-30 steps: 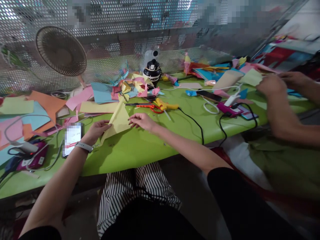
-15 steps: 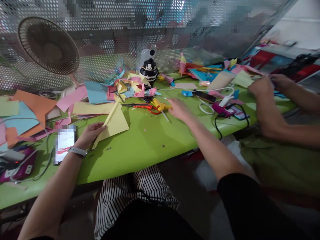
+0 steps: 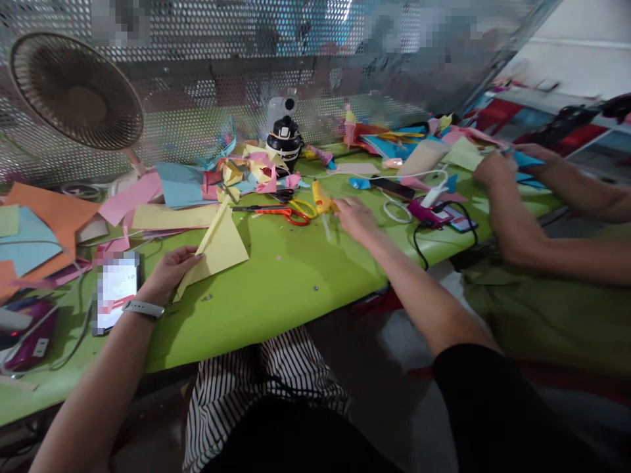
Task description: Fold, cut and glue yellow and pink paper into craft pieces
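A folded sheet of yellow paper (image 3: 221,246) is pinched along its creased left edge by my left hand (image 3: 172,270), just above the green table. My right hand (image 3: 355,218) has its fingers closed on the yellow glue gun (image 3: 323,198), whose glue stick points toward me. Left of the glue gun lie orange-handled scissors (image 3: 290,213), beside a yellow-handled pair (image 3: 306,209). Behind them is a heap of folded paper pieces (image 3: 251,172).
A fan (image 3: 79,95) and a phone (image 3: 116,292) are at the left, with loose coloured sheets (image 3: 54,213). A black bottle (image 3: 284,146) stands at the back. Cables run from a purple power strip (image 3: 431,213). Another person's hands (image 3: 495,171) hold paper at the right.
The view has shifted slightly to the right. My right hand has drawn the glue gun a little away from the scissors, turning it more upright. The other person's hands show blue paper.
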The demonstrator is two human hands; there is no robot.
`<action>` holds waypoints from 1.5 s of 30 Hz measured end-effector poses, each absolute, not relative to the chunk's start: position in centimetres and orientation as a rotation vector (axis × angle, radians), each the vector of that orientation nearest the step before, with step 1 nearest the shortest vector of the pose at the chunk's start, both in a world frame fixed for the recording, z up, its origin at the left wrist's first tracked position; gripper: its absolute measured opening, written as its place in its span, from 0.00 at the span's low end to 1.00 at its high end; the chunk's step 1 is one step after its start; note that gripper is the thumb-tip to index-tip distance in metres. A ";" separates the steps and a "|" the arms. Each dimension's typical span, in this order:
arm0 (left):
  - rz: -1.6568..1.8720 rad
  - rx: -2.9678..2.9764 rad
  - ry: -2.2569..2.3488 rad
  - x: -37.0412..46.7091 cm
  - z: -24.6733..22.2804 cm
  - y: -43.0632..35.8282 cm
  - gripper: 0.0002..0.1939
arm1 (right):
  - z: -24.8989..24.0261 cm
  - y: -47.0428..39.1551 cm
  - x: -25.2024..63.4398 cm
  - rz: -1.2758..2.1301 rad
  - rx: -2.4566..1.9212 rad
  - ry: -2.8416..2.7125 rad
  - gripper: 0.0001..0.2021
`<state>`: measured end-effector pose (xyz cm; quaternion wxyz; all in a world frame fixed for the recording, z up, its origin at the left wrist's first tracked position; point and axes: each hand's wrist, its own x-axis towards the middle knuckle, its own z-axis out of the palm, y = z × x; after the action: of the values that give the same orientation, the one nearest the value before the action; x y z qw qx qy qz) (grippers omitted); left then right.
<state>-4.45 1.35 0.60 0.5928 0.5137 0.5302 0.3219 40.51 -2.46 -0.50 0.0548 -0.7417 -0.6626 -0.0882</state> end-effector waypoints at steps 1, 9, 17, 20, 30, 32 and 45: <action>0.749 1.195 1.233 -4.4 0.6 1.4 0.27 | -0.4 -3.0 41.3 -0.274 -2.261 -1.990 0.23; 0.735 1.212 1.249 -4.1 0.9 1.4 0.24 | -0.5 -4.7 45.4 -0.167 -2.309 -2.039 0.20; 0.742 1.212 1.234 -4.4 0.6 1.4 0.26 | 1.4 -3.8 44.6 -0.037 -2.294 -2.145 0.20; 0.721 1.227 1.228 -4.6 0.4 1.4 0.27 | 3.0 -2.5 42.1 -0.063 -2.270 -2.129 0.19; 0.735 1.226 1.233 -4.6 0.6 1.0 0.23 | 2.7 5.6 33.7 0.169 -2.391 -2.285 0.16; 0.734 1.222 1.218 -4.6 0.5 1.1 0.24 | 2.9 6.5 33.6 0.191 -2.421 -2.323 0.17; 0.738 1.193 1.168 -5.3 -0.9 1.6 0.23 | 7.0 4.7 34.1 0.105 -2.599 -2.342 0.17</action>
<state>-5.29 1.63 -0.88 0.6117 0.5169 0.5064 0.3197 34.09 4.74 7.04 -0.1783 -0.7306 -0.6584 0.0296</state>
